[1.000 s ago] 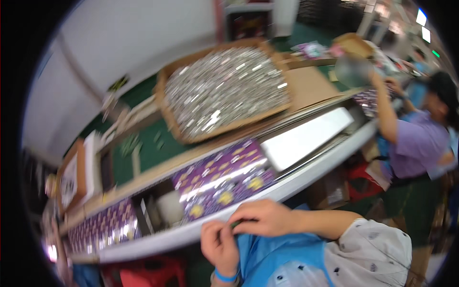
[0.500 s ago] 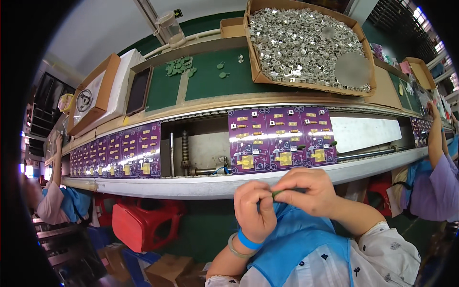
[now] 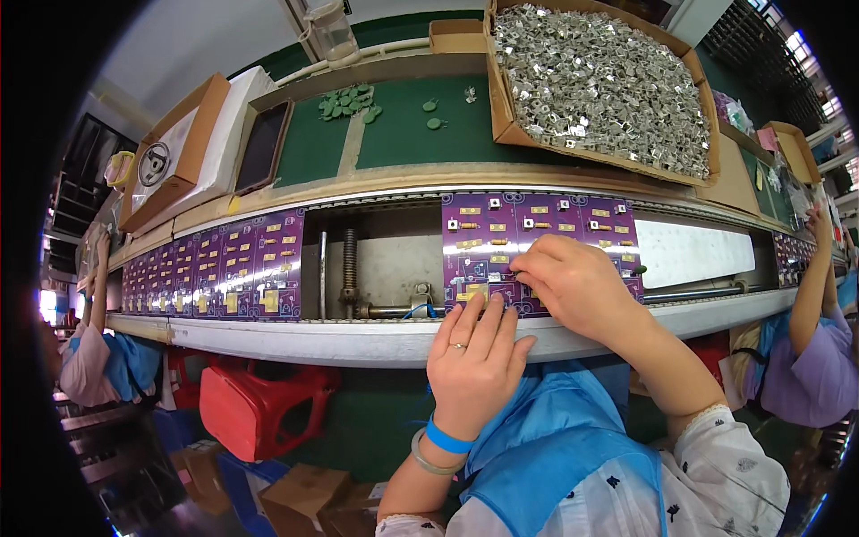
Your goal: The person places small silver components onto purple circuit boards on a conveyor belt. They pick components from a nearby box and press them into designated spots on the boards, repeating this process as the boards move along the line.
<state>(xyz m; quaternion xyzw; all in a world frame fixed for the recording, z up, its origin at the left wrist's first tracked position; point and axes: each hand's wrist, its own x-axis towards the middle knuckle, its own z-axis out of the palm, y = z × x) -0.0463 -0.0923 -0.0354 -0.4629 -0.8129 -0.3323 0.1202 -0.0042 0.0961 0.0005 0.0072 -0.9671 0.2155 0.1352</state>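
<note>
Right hand (image 3: 573, 282) pinches at a purple board (image 3: 514, 210); left hand (image 3: 479, 362) lies on its edge

Nearest is the wearer's blue apron (image 3: 573, 465), with a white printed sleeve (image 3: 734, 465) at its right. The left wrist carries a bracelet (image 3: 437, 455) and a blue wristband (image 3: 449, 436), and a ring (image 3: 459, 345) sits on one finger. The left hand reaches over the pale rail (image 3: 376, 345); its fingers are extended, slightly apart, tips resting on the board's near edge, gripping nothing. Over the middle of the board, the right thumb and forefinger press together, touching or just above the surface; whether a part is caught between them, I cannot tell.

The board lies face up on the line beyond the rail. A green disc (image 3: 639, 269) stands at its right edge. Beside it on the right is a white plate (image 3: 693, 252); on the left, a spring (image 3: 350, 264) shows in the gap before more boards (image 3: 215, 264).

Farther off, loose discs (image 3: 344, 103) lie heaped on the green mat (image 3: 412, 148), two more apart from the pile. Right of them, a carton (image 3: 503, 107) brims with metal parts (image 3: 599, 85). A clear jug (image 3: 331, 36) stands behind the mat.
</note>
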